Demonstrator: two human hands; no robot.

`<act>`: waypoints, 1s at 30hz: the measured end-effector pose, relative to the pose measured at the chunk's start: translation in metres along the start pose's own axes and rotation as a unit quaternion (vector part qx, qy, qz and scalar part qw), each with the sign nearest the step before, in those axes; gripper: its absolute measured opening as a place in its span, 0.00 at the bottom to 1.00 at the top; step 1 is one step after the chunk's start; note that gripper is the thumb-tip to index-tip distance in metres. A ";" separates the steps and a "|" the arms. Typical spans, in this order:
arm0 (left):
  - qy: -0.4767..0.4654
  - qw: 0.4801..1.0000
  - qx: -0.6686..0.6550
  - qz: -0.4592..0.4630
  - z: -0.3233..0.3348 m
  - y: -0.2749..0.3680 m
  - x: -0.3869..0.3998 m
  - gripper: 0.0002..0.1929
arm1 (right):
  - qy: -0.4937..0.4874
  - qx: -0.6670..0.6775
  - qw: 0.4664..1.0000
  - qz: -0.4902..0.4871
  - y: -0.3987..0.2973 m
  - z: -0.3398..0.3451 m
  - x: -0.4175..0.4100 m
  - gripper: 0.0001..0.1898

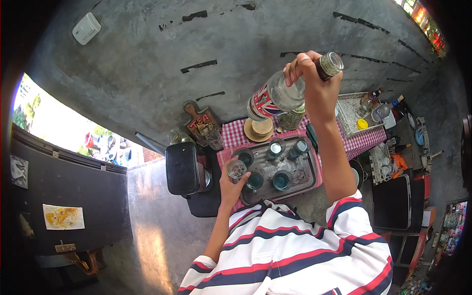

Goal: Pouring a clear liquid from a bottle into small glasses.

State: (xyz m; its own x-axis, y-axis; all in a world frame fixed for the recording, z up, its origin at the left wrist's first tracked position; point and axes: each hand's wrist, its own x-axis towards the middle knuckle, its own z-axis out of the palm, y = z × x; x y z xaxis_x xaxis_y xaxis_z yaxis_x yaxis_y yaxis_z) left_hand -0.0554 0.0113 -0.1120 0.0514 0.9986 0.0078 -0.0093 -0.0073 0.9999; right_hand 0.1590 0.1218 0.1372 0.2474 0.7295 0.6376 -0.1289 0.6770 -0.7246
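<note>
My right hand (311,83) is raised over the table and grips a large clear glass bottle (276,96) by its neck. The bottle tilts, its uncapped mouth up to the right and its base down to the left; a red, white and blue label wraps its body. At the left end of a worn metal tray (265,180), my left hand (230,186) holds a small clear drinking glass (236,169). Several glass mugs stand on the tray, among them a front mug (282,180) and a back mug (276,148), with blue-green liquid showing in them.
A checkered tablecloth (234,133) lies beneath the tray. Behind it are wooden coasters (259,129) and a glass jar (291,120). A black-lidded appliance (181,167) and a painted wooden board (202,120) stand left. A wicker tray (346,112) with bottles sits right.
</note>
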 end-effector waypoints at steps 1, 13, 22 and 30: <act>-0.013 1.000 0.002 -0.011 0.000 0.001 0.000 0.34 | -0.002 0.000 1.000 -0.004 -0.003 0.000 0.000 0.15; -0.019 0.999 0.032 0.021 0.003 0.019 0.002 0.34 | -0.019 -0.052 0.998 -0.013 -0.020 0.001 0.007 0.16; -0.005 0.998 0.015 0.054 0.003 0.036 0.008 0.33 | -0.033 -0.123 0.992 -0.015 -0.024 -0.002 0.011 0.16; -0.014 0.996 0.050 0.073 0.000 0.056 0.017 0.34 | -0.047 -0.148 0.988 0.015 -0.028 -0.001 0.007 0.16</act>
State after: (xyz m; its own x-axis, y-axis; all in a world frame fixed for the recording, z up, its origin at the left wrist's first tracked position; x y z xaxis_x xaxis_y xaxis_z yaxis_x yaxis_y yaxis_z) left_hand -0.0550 0.0279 -0.0559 0.0853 0.9847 0.1522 0.0797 -0.1590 0.9840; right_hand 0.1655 0.1076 0.1618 0.1556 0.7639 0.6263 0.1555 0.6072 -0.7792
